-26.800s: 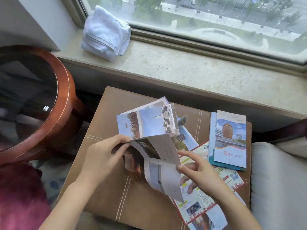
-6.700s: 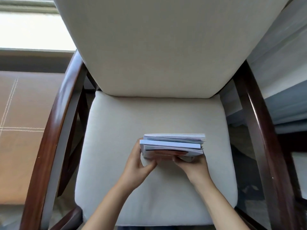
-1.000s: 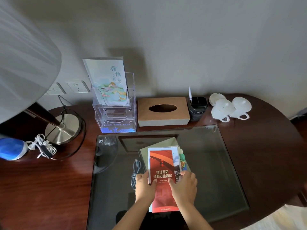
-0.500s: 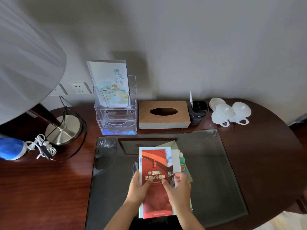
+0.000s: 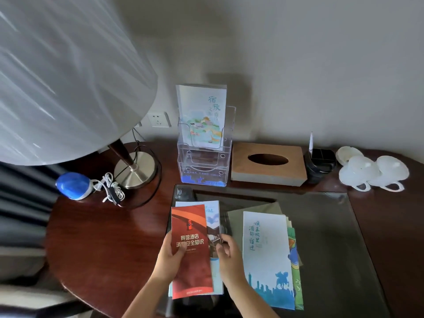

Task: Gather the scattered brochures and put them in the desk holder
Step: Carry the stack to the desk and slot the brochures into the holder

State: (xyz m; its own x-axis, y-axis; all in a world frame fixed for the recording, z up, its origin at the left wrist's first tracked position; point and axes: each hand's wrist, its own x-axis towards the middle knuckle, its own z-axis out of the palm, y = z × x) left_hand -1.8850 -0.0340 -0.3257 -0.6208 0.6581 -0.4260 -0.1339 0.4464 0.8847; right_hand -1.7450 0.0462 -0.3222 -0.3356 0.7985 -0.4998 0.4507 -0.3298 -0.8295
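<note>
A clear acrylic brochure holder (image 5: 204, 166) stands at the back of the desk with one pale illustrated brochure (image 5: 202, 115) upright in its rear tier. My left hand (image 5: 171, 258) grips a small bundle topped by a red brochure (image 5: 190, 249), thumb across its cover. My right hand (image 5: 229, 255) pinches the right edge of the brochures under the red one. To the right, a pile topped by a white brochure with blue skyline art (image 5: 267, 258) lies flat on the glass desk pad (image 5: 325, 226).
A lamp with a large white shade (image 5: 64, 74) and metal base (image 5: 135, 169) stands at left, beside a blue object with a coiled white cable (image 5: 73, 185). Right of the holder sit a wooden tissue box (image 5: 267, 164), a black pen tray (image 5: 320, 161) and white cups (image 5: 374, 173).
The single stack has been split: my hands carried the red-topped bundle to the left, and the remaining pile with the white brochure on top now lies uncovered on the glass at right.
</note>
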